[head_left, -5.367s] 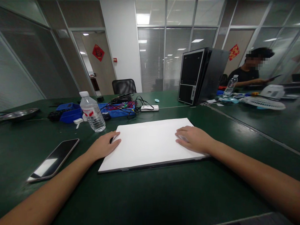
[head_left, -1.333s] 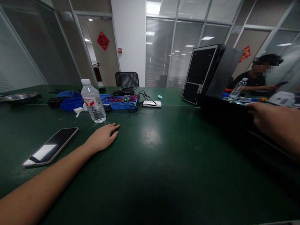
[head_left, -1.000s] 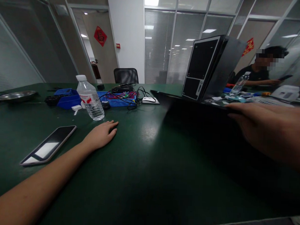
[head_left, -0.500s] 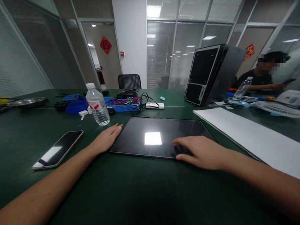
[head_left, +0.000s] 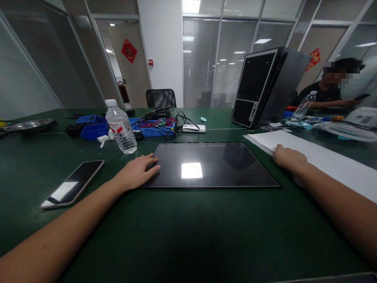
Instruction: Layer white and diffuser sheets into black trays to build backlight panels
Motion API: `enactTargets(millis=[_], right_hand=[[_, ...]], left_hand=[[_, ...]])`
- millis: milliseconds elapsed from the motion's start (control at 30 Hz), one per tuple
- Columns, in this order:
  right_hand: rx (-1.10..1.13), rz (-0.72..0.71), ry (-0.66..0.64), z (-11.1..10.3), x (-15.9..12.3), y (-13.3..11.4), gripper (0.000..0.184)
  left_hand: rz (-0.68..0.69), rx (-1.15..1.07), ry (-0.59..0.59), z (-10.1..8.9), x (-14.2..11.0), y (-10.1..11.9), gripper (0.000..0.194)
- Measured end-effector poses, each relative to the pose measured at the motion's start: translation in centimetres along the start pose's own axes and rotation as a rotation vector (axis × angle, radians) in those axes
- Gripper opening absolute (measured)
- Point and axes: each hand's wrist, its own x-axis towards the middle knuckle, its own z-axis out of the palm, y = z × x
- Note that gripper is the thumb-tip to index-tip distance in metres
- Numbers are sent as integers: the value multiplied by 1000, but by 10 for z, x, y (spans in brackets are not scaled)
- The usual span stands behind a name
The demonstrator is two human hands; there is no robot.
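A flat black display panel (head_left: 225, 159), glossy and reflecting a ceiling light, lies on the dark green table. Resting at its left edge is my left hand (head_left: 138, 171), open, its fingertips over the panel's surface. To the right of the panel, my right hand (head_left: 289, 158) is closed at the near-left edge of a large white sheet (head_left: 336, 163). Its fingers curl over that edge and are partly hidden. The sheet seems to have another layer under it.
Left of my forearm lies a smartphone (head_left: 74, 183). A water bottle (head_left: 121, 126) stands behind my left hand. Farther back are a blue tray of wires (head_left: 156, 131), a white power adapter or stick (head_left: 193, 128) and a computer tower (head_left: 264, 88). A person (head_left: 321, 90) sits at far right.
My right hand has left the black panel and moved right to the white sheet's edge. The left hand has slid slightly onto the panel. A dark edge now shows at bottom right.
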Motion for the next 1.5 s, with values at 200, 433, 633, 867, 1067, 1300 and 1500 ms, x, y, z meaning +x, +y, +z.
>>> enactTargets(millis=[200,433,633,867,1067,1300,1500], right_hand=[[-101,77,-67,-12,-9,-19,48],[-172,31,-19,-16,-24,-36,47],[-232,-14,-14,-23,-28,-43,39],[-254,-143,120,-43,-42,-60,40],[-185,-529,268,-50,-73,-102,43],[23,-1203,264,-40,-101,-142,37],[101,-1272,258,-47,-105,-141,43]], left_hand=[[23,-15,15,1,0,-5,82],[50,15,-11,2,-2,-4,85],[55,38,-32,-2,-6,0,86],[28,69,-64,-4,-7,2,87],[49,64,-36,-3,-8,1,83],[55,53,-28,-4,-10,3,81],[50,44,-24,-3,-9,2,80]])
